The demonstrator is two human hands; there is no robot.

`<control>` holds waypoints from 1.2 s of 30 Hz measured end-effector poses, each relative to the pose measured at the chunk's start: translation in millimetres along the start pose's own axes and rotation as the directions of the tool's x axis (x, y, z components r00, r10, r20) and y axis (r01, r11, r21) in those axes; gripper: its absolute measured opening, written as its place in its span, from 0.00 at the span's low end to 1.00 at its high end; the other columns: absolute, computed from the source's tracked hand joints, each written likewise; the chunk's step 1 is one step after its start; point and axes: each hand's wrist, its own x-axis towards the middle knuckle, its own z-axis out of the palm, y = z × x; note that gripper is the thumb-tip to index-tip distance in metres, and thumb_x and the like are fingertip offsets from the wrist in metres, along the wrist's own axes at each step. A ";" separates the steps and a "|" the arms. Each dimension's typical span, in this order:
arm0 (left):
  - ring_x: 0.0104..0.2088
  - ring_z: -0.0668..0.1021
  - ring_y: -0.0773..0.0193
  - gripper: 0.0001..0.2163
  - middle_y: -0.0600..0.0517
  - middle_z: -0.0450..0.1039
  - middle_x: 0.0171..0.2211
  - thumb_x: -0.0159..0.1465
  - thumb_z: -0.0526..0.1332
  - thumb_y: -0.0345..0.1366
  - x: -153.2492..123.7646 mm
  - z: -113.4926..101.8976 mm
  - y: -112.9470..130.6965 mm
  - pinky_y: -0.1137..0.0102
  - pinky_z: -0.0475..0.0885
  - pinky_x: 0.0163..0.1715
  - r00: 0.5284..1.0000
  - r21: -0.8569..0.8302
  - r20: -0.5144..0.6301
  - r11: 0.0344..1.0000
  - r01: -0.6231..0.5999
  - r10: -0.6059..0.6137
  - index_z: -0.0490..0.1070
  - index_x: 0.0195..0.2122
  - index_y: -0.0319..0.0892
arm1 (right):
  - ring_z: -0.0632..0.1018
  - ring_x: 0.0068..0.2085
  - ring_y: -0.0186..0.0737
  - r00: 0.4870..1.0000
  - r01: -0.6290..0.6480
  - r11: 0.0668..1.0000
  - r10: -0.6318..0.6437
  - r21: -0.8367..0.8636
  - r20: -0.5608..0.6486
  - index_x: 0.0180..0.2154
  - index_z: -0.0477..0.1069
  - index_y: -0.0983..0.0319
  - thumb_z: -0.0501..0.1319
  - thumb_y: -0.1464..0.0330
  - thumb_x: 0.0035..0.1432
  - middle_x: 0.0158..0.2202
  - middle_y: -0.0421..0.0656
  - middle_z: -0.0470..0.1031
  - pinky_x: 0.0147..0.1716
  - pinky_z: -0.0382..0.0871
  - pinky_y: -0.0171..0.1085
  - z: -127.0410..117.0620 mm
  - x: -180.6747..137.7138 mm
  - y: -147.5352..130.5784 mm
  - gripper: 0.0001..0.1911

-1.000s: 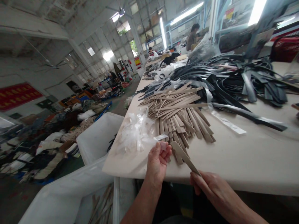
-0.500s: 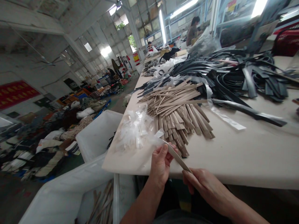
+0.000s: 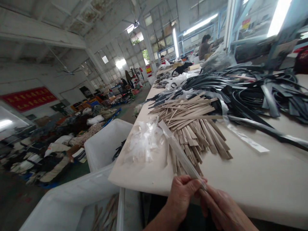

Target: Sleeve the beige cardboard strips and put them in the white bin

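Observation:
My left hand (image 3: pixel 185 192) is closed, thumb and fingers pinching a long translucent plastic film strip (image 3: pixel 179 152) that runs up and left over the table. Against it, my right hand (image 3: pixel 220 205) is closed around the lower end of a narrow beige strip, mostly hidden by fingers and film. Both hands meet at the table's front edge. Just beyond them lies a fanned heap of beige strips (image 3: pixel 192 134). Left of the heap, crumpled clear film pieces (image 3: pixel 145 139) lie piled on the pale table (image 3: pixel 250 179).
Black strips (image 3: pixel 247 93) cover the far right of the table, with a film ribbon (image 3: pixel 247 138) trailing from them. White bins (image 3: pixel 69 192) stand at the left edge, the nearer one holding beige strips. Two people sit in the background; bundles (image 3: pixel 57 154) cover the floor.
My left hand has moved down and right to meet my right hand. The film now stretches out long beyond the left hand. The view has shifted left and up.

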 end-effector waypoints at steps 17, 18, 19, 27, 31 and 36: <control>0.29 0.76 0.65 0.14 0.45 0.77 0.31 0.54 0.68 0.44 5.5 -2.9 15.3 0.73 0.69 0.29 0.948 -0.095 -0.240 0.966 -0.239 0.211 0.79 0.33 0.36 | 0.71 0.21 0.34 0.996 0.086 0.994 -0.086 -0.072 0.000 0.27 0.64 0.59 0.38 0.49 0.66 0.22 0.40 0.69 0.20 0.64 0.31 6.8 14.9 10.2 0.28; 0.25 0.74 0.67 0.15 0.46 0.77 0.28 0.55 0.67 0.44 4.0 -1.4 11.0 0.74 0.67 0.26 0.964 -0.091 -0.201 0.976 -0.196 0.175 0.79 0.31 0.35 | 0.71 0.21 0.35 0.995 0.098 0.992 -0.098 -0.073 0.001 0.28 0.64 0.59 0.38 0.48 0.66 0.22 0.40 0.69 0.19 0.64 0.31 6.3 15.5 10.1 0.28; 0.23 0.73 0.69 0.16 0.46 0.76 0.25 0.56 0.67 0.45 2.1 0.0 6.4 0.74 0.65 0.23 0.978 -0.087 -0.156 0.985 -0.150 0.135 0.79 0.31 0.34 | 0.70 0.21 0.35 0.994 0.108 0.991 -0.109 -0.078 -0.008 0.28 0.65 0.59 0.38 0.48 0.65 0.22 0.41 0.69 0.18 0.63 0.31 5.7 16.0 10.1 0.29; 0.34 0.79 0.64 0.14 0.47 0.78 0.41 0.54 0.69 0.44 10.2 -9.9 42.5 0.71 0.72 0.36 0.900 -0.219 -0.333 0.906 -0.363 0.281 0.77 0.37 0.41 | 0.71 0.24 0.36 0.985 0.170 0.969 -0.174 -0.179 -0.006 0.28 0.66 0.59 0.39 0.50 0.67 0.22 0.39 0.70 0.26 0.64 0.33 9.0 18.5 10.6 0.28; 0.30 0.79 0.63 0.13 0.46 0.78 0.34 0.56 0.67 0.43 5.0 -7.0 32.2 0.73 0.71 0.28 0.937 -0.240 -0.296 0.935 -0.259 0.184 0.76 0.33 0.37 | 0.72 0.24 0.36 0.982 0.184 0.967 -0.189 -0.175 -0.007 0.30 0.67 0.59 0.39 0.51 0.67 0.21 0.38 0.70 0.25 0.63 0.33 10.8 26.6 5.5 0.27; 0.26 0.76 0.66 0.14 0.47 0.76 0.30 0.60 0.63 0.45 -14.8 -1.0 4.3 0.78 0.63 0.16 0.964 -0.247 -0.232 0.951 -0.188 0.131 0.73 0.32 0.37 | 0.70 0.21 0.35 0.978 0.207 0.965 -0.205 -0.163 0.028 0.30 0.67 0.60 0.40 0.51 0.67 0.22 0.39 0.70 0.21 0.63 0.32 17.7 33.7 -2.7 0.26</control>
